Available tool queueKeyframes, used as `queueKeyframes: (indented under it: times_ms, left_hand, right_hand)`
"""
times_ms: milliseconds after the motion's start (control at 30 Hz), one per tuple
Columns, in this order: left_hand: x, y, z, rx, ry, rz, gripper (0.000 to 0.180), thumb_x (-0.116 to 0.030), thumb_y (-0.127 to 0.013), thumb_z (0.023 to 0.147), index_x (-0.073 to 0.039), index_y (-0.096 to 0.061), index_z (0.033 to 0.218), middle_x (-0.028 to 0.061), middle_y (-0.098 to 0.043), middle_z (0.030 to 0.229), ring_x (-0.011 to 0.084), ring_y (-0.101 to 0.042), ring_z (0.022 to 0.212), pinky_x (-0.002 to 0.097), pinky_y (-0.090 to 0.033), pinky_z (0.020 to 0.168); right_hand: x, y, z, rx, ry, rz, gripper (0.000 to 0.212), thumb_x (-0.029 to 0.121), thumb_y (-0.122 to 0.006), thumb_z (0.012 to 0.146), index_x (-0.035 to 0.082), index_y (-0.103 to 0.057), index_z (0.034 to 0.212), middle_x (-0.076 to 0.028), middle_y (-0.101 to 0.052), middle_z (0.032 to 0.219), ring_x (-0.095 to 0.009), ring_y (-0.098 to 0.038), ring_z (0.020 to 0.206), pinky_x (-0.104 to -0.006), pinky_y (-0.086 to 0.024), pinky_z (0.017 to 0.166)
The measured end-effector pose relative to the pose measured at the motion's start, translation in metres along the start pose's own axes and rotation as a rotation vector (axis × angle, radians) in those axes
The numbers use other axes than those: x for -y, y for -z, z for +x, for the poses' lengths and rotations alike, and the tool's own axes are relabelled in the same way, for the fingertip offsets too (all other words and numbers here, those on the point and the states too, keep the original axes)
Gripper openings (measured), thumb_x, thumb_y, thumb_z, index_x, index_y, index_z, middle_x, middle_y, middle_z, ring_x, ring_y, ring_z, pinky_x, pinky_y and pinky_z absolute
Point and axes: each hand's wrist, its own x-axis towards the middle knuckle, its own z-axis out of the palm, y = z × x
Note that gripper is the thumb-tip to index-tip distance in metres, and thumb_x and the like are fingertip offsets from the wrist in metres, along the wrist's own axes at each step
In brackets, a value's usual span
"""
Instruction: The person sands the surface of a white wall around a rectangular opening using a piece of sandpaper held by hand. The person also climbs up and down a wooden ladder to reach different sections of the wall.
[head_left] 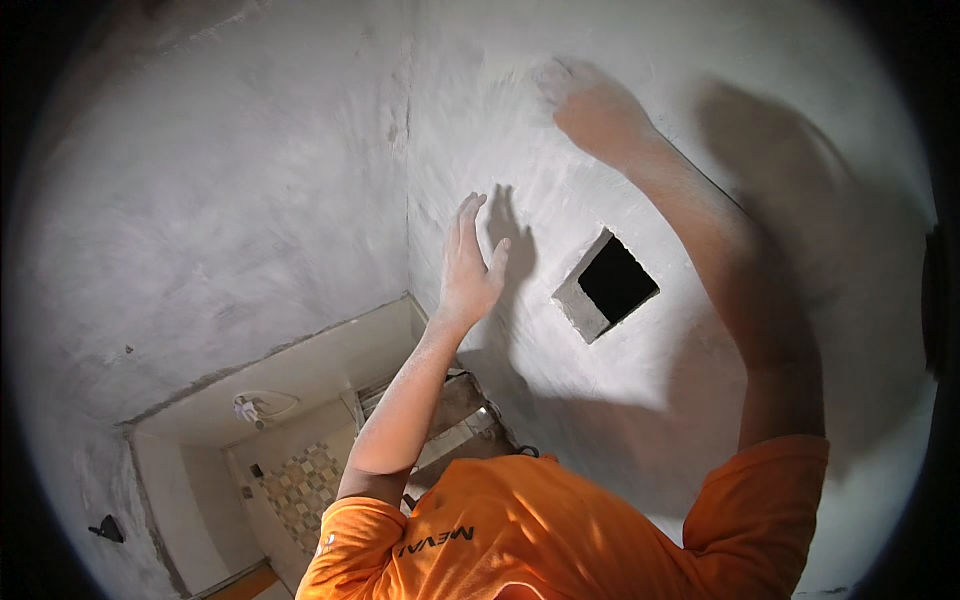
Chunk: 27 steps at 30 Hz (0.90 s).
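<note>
Nearest you: your orange shirt [540,510], then both bare forearms, raised. Your left hand [470,275] is empty, fingers extended, beside the grey wall [480,120]; contact cannot be confirmed. Your right hand [597,112] is higher, at the same wall, fingers bent; pale and blurred there, so cannot tell whether it grasps anything.

Wall location: directly before you. Handling, judged: fixed, stiff, with a dusty skin likely to feel slippery. The flat face gives you no grip, only support for a flat palm; the sole edge near you is the rim of the square hole [622,277], probably brittle at its corners.

Surface: mottled, swirled grey, your shadows across it. Beyond: the adjoining left wall [230,170], meeting it at a corner; below, a recess with checkered tiles [300,490] and a whitish fitting [248,408].
</note>
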Motion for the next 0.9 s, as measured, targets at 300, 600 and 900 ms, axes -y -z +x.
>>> queueKeyframes:
  times_ms: [300,600,900]
  left_hand:
    - [0.02,0.017,-0.001,-0.023,0.048,0.01,0.066,-0.007,-0.069,0.095,-0.002,-0.041,0.155,0.0252,-0.047,0.158,0.0441,-0.044,0.149,0.0494,-0.035,0.125]
    - [0.054,0.039,-0.018,-0.046,0.131,0.049,0.056,-0.004,-0.068,0.094,-0.004,-0.051,0.147,0.0219,-0.059,0.145,0.0416,-0.054,0.14,0.0489,-0.043,0.117]
    - [0.061,0.053,0.001,-0.123,0.112,0.033,0.049,-0.003,-0.069,0.093,-0.004,-0.058,0.14,0.0219,-0.065,0.136,0.0404,-0.06,0.132,0.0476,-0.046,0.114]
  right_hand:
    - [0.034,-0.061,0.037,0.095,-0.238,-0.11,0.027,0.013,-0.061,0.102,-0.002,-0.075,0.12,-0.019,-0.068,0.139,-0.03,-0.062,0.133,-0.0344,-0.047,0.117]
    - [0.041,-0.062,0.062,0.3,0.008,-0.18,0.034,0.011,-0.06,0.101,-0.006,-0.07,0.129,-0.02,-0.071,0.136,-0.03,-0.063,0.135,-0.0393,-0.042,0.123]
    - [0.033,-0.035,0.076,0.413,0.146,-0.155,0.027,0.011,-0.065,0.098,-0.01,-0.076,0.112,-0.027,-0.076,0.118,-0.033,-0.074,0.112,-0.039,-0.06,0.093]
